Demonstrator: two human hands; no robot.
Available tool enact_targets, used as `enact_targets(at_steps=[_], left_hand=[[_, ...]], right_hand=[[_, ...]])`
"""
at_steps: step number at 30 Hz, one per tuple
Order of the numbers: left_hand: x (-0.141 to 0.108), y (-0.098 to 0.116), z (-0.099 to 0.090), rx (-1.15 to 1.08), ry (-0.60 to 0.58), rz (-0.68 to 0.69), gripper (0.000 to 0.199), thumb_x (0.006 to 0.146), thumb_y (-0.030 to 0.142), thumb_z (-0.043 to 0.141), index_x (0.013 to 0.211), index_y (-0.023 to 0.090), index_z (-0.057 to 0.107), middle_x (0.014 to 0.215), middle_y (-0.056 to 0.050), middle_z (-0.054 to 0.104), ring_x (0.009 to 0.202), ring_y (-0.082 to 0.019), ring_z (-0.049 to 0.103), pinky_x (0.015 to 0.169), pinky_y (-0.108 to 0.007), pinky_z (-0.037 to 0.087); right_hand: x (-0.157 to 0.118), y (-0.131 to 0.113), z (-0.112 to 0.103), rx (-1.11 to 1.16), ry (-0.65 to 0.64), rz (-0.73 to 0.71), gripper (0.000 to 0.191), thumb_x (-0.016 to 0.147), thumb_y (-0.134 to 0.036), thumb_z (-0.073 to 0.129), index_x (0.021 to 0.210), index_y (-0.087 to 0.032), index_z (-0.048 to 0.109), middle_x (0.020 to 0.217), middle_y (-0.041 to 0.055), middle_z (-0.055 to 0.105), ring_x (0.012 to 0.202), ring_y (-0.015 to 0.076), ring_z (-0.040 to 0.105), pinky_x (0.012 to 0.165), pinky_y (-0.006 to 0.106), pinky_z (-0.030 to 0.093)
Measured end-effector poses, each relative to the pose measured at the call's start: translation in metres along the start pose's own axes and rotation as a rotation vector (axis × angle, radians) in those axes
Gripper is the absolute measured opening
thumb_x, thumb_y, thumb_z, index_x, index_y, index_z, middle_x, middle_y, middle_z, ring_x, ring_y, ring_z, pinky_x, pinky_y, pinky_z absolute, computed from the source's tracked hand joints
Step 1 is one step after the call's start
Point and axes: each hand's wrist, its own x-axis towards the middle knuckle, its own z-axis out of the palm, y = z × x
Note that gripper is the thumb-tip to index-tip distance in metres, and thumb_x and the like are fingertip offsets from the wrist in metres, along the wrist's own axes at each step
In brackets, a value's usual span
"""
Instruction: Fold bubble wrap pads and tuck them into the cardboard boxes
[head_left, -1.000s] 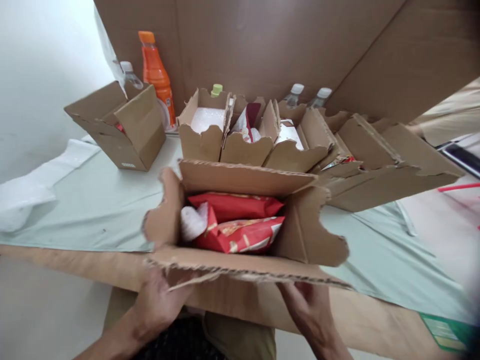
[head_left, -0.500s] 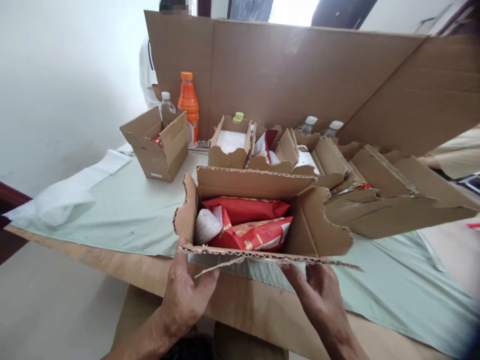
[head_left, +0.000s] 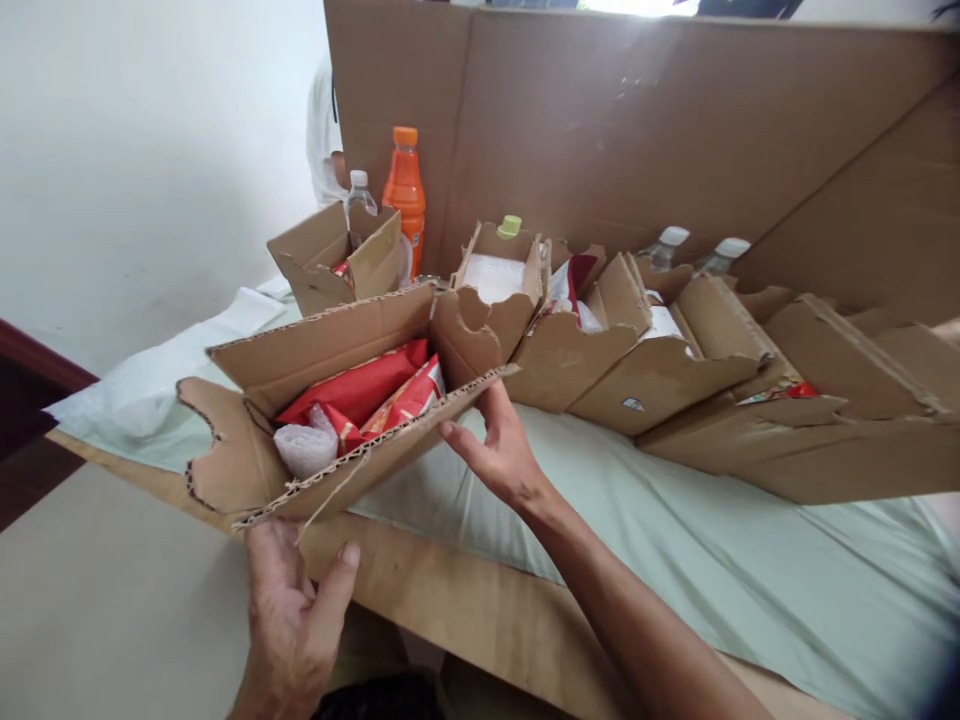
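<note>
Both my hands hold an open cardboard box point(head_left: 337, 340), which is turned at an angle over the front left of the table. Inside it lie red packets point(head_left: 360, 385) and a roll of bubble wrap point(head_left: 306, 450) near the left end. My left hand point(head_left: 292, 610) grips the near side at the lower left, its thumb apart and its fingertips hidden by the box. At the right end, my right hand point(head_left: 499, 445) has its fingers behind the near wall and its thumb in front. A torn cardboard strip point(head_left: 337, 497) hangs from the near edge.
A smaller open box point(head_left: 311, 275) and an orange bottle point(head_left: 405, 195) stand at the back left. Several filled cardboard boxes point(head_left: 577, 365) line the right. Behind rises a tall cardboard panel point(head_left: 600, 130), with a person's white sleeve point(head_left: 322, 140) beside it. Green cloth point(head_left: 600, 470) covers the table.
The box has moved left and turned, its right end now pointing away from me. Both hands have gone left with it, the right hand now farther forward. The view has shifted too.
</note>
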Motion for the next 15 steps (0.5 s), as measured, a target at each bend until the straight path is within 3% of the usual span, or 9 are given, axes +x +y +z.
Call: enact_targets(at_steps=[7,15], left_hand=[[-0.012,-0.033,-0.003,0.037,0.007,0.031,0.093,0.087,0.028,0.077,0.165,0.03,0.027,0.167,-0.014,0.037,0.155,-0.036,0.04,0.13,-0.058,0.029],[-0.013,-0.029,0.004,0.002,-0.005,0.038,0.098,0.084,0.024,0.08,0.167,0.029,0.027,0.167,-0.015,0.038,0.158,-0.039,0.034,0.129,-0.063,0.026]], right_hand=[[0.038,0.016,0.021,0.033,0.023,-0.051,0.085,0.087,-0.055,0.067,0.158,-0.022,0.034,0.161,0.0122,0.048,0.146,0.0292,0.047,0.126,0.049,0.037],[0.059,0.03,0.033,0.101,0.123,-0.141,0.082,0.094,-0.073,0.056,0.16,-0.028,0.037,0.162,0.0079,0.047,0.153,0.0282,0.041,0.13,0.052,0.031]])
